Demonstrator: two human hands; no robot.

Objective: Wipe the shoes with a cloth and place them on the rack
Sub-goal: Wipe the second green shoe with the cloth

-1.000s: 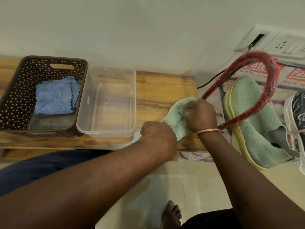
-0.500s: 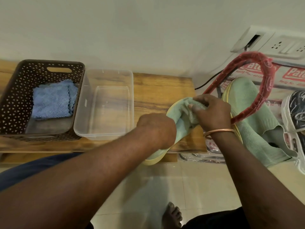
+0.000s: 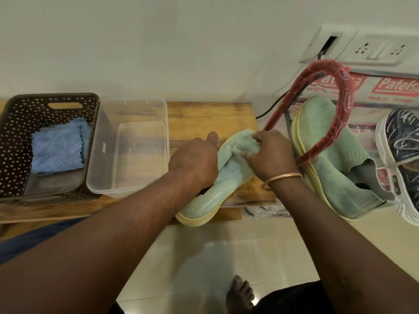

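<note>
Wood comes first: the wooden bench runs along the wall and everything sits around it. Off the bench's right end stands the rack, its frame wrapped in red, and the second green shoe already leans there beside a dark sneaker. At the bench's left end sits a brown basket with a folded blue cloth inside, and a clear tub stands just beside it.

Over the bench's right front corner is the green shoe. A second ago it was mostly hidden under the hands. Now much more of it shows, with its heel hanging past the bench's front edge and its toe pointing toward the wall. The left hand grips it across the middle with the thumb raised. The right hand has travelled up to the toe, fingers bunched around a pale green cloth pressed against the knit.

To me the wiping looks well along on this shoe. Its mate is racked, so this one likely goes there next.
</note>
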